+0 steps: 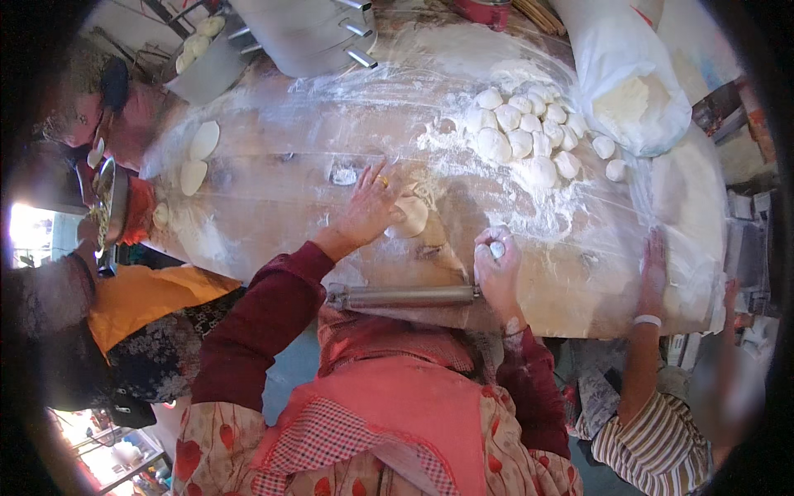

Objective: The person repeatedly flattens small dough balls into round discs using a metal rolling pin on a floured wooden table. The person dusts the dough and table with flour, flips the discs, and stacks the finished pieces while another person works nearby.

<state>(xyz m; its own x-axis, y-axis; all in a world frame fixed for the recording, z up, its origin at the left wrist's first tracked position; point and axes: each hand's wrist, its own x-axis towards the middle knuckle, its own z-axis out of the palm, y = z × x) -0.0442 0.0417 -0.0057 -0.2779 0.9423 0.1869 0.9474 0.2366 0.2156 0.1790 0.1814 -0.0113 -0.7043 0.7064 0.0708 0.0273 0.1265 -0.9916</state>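
Note:
My left hand (371,208), with a ring on one finger, is at a round flattened dough wrapper (409,217) on the floured table; its thumb touches the wrapper's left part and the other fingers are spread. To the right of the wrapper, my right hand (496,254) is closed around a thin rod-like thing whose pale round end (497,250) shows in the fist; most of it is hidden. A metal cylinder (409,296) lies along the table's near edge, between my forearms.
Floury dough balls (520,142) are heaped at the upper right, beside a plastic bag of flour (626,105). Two flat wrappers (205,141) lie at the left. A large metal pot (304,31) stands at the back. A co-worker's hand (652,266) rests on the table's right part.

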